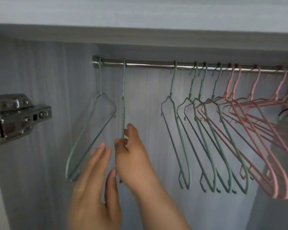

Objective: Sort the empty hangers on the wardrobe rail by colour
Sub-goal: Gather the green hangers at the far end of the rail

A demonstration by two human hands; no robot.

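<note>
Nearest, left hand (93, 181) reaches up, fingers straight and spread, holding nothing, just beside the leftmost green hanger (99, 80); right hand (133, 156) pinches the second green hanger (123, 105), hanging edge-on from the rail (148, 64); four more green hangers (183, 140) follow rightward, well apart from it; pink hangers (255, 82) crowd the rail's right end.

The right hand (133, 156) pinches a green hanger (123, 113) hung on the rail (148, 64) (second from the left end). The left hand (91, 185) hovers flat beside it; pink hangers (255, 83) crowd the right.
</note>
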